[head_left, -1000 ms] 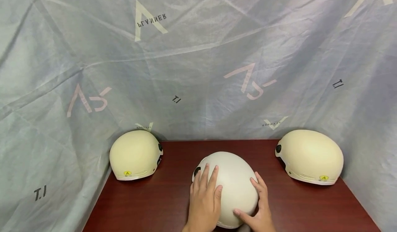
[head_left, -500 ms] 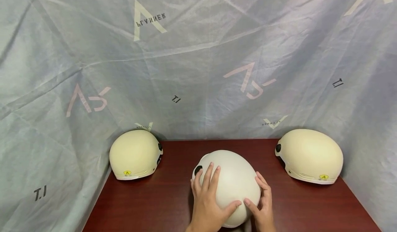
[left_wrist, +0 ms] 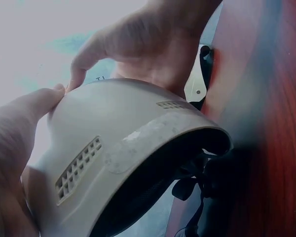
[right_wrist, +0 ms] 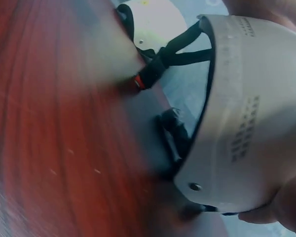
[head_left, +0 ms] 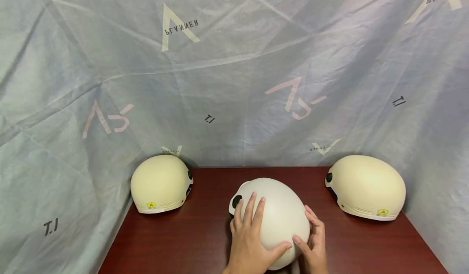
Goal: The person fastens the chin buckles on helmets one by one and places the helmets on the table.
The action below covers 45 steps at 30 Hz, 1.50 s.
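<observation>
A white helmet is at the near middle of the table, between both hands, its black side knob at the left. My left hand holds its left side, fingers spread over the shell and thumb across the near part. With fingers bent round the right side, my right hand grips it, thumb close to the left one. The rim shows the dark inside and black straps under it in the left wrist view. A black chin strap with a red-marked buckle hangs out in the right wrist view.
Two cream helmets with yellow stickers stand further back: one at the left, one at the right. The dark red table is bounded behind and at both sides by grey printed cloth.
The held helmet has turned and shifted slightly right. My left thumb has swung right across the shell, and my right fingers have moved further round its right side.
</observation>
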Motion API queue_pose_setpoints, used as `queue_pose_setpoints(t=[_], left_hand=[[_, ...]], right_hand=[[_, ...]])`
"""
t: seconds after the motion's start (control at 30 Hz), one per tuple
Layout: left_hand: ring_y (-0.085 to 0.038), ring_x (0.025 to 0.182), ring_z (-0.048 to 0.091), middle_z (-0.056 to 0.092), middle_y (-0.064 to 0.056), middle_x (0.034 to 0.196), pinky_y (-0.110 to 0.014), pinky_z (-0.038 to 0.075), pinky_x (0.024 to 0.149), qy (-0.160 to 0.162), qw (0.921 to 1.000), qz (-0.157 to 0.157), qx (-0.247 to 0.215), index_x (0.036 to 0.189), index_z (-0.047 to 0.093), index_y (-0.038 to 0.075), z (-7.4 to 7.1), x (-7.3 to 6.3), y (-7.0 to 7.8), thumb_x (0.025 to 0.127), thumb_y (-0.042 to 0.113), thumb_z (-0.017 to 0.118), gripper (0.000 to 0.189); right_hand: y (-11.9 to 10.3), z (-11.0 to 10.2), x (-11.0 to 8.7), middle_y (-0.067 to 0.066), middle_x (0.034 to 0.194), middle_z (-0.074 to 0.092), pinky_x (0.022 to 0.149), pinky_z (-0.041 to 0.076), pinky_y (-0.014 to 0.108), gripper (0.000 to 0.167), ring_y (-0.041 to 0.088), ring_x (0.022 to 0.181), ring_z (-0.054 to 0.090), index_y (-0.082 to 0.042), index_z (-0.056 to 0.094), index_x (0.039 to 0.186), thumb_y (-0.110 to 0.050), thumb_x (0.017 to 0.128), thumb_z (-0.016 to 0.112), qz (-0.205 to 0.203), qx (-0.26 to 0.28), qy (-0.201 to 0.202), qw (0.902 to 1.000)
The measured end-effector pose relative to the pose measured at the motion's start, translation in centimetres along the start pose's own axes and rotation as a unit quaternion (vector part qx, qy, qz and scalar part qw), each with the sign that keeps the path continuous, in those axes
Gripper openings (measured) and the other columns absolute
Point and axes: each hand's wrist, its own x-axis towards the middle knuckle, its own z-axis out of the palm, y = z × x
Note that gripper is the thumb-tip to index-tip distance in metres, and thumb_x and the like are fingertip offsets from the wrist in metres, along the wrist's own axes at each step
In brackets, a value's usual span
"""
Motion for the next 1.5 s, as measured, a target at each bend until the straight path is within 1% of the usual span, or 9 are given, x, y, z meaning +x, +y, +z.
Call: queue_pose_setpoints(t=[0.17, 0.3, 0.47, 0.6, 0.67, 0.83, 1.03, 1.37, 1.5], left_hand=[[-0.044, 0.151, 0.039, 0.036, -0.002, 0.173, -0.063, 0.047, 0.098, 0.004, 0.9999, 0.009, -0.010, 0.166, 0.035, 0.026, -0.1, 0.1, 0.0, 0.071, 0.084, 0.078, 0.120], [-0.044, 0.154, 0.036, 0.033, -0.002, 0.174, -0.066, 0.046, 0.101, -0.008, 0.9996, 0.005, -0.026, 0.167, 0.033, 0.027, -0.4, 0.2, -0.1, 0.072, 0.082, 0.078, 0.118], [-0.044, 0.154, 0.035, 0.033, -0.002, 0.174, -0.067, 0.046, 0.100, -0.018, 0.9992, 0.000, -0.036, 0.167, 0.033, 0.027, -1.0, 0.4, -0.1, 0.072, 0.080, 0.080, 0.118], [-0.042, 0.154, 0.036, 0.034, -0.002, 0.173, -0.064, 0.046, 0.101, -0.022, 0.9992, 0.005, -0.034, 0.167, 0.035, 0.027, -1.2, 0.4, -0.1, 0.071, 0.081, 0.079, 0.118], [-0.042, 0.154, 0.036, 0.035, -0.003, 0.173, -0.062, 0.046, 0.100, -0.020, 0.9992, 0.012, -0.032, 0.166, 0.036, 0.026, -1.3, 0.5, 0.0, 0.071, 0.082, 0.080, 0.119], [-0.040, 0.157, 0.034, 0.034, -0.004, 0.173, -0.062, 0.047, 0.101, -0.022, 0.9986, 0.025, -0.041, 0.166, 0.036, 0.022, -1.7, 0.7, 0.1, 0.074, 0.080, 0.079, 0.117], [-0.045, 0.158, 0.033, 0.034, -0.008, 0.173, -0.069, 0.049, 0.105, -0.016, 0.9969, 0.028, -0.071, 0.165, 0.038, 0.020, -1.7, 0.6, -0.2, 0.082, 0.070, 0.080, 0.106], [-0.046, 0.161, 0.023, 0.029, -0.010, 0.174, -0.076, 0.042, 0.109, -0.017, 0.9926, -0.031, -0.116, 0.163, 0.041, 0.025, -2.0, 0.8, -1.7, 0.097, 0.058, 0.070, 0.080], [-0.046, 0.162, 0.021, 0.024, -0.009, 0.176, -0.078, 0.037, 0.112, -0.025, 0.9914, -0.044, -0.121, 0.165, 0.039, 0.026, -2.1, 1.3, -2.4, 0.097, 0.061, 0.067, 0.081]], right_hand=[[-1.4, -1.3, 1.0, 0.022, 0.171, 0.018, 0.119, 0.026, 0.012, 0.083, 0.012, 0.160, 0.020, 0.017, 0.033, 0.152, 0.022, 0.076, 0.069, -0.068, -0.122, -0.107, 0.9845], [-3.2, -2.2, 2.6, 0.031, 0.173, 0.008, 0.126, 0.006, 0.016, 0.102, 0.025, 0.167, -0.003, 0.008, 0.033, 0.160, -0.007, 0.074, 0.085, -0.144, -0.262, -0.226, 0.9269], [-5.5, -1.6, 3.7, 0.021, 0.178, 0.011, 0.131, -0.006, 0.044, 0.131, 0.030, 0.168, -0.009, -0.013, 0.030, 0.168, -0.044, 0.060, 0.099, -0.146, -0.425, -0.298, 0.8418], [-6.5, -0.2, 4.0, 0.020, 0.177, 0.015, 0.116, 0.020, 0.081, 0.151, 0.038, 0.167, -0.001, -0.023, 0.032, 0.168, -0.064, 0.040, 0.101, -0.158, -0.493, -0.305, 0.7993], [-6.9, 0.5, 4.2, 0.019, 0.177, 0.016, 0.104, 0.032, 0.084, 0.155, 0.045, 0.165, 0.005, -0.025, 0.032, 0.168, -0.065, 0.034, 0.101, -0.170, -0.512, -0.308, 0.7840], [-7.5, 1.6, 4.4, 0.018, 0.176, 0.020, 0.103, 0.041, 0.079, 0.156, 0.051, 0.159, 0.022, -0.027, 0.030, 0.168, -0.061, 0.034, 0.102, -0.207, -0.544, -0.317, 0.7491], [-7.7, 1.5, 4.4, 0.014, 0.176, 0.023, 0.101, 0.043, 0.082, 0.150, 0.047, 0.159, 0.026, -0.030, 0.031, 0.168, -0.054, 0.039, 0.104, -0.204, -0.556, -0.311, 0.7435], [-7.7, 0.3, 4.4, 0.011, 0.174, 0.029, 0.098, 0.046, 0.079, 0.147, 0.046, 0.156, 0.032, -0.031, 0.041, 0.163, -0.053, 0.033, 0.105, -0.210, -0.529, -0.291, 0.7693], [-7.5, -0.2, 4.2, 0.011, 0.174, 0.029, 0.096, 0.047, 0.081, 0.147, 0.044, 0.157, 0.030, -0.029, 0.041, 0.163, -0.057, 0.033, 0.104, -0.220, -0.524, -0.287, 0.7708]])
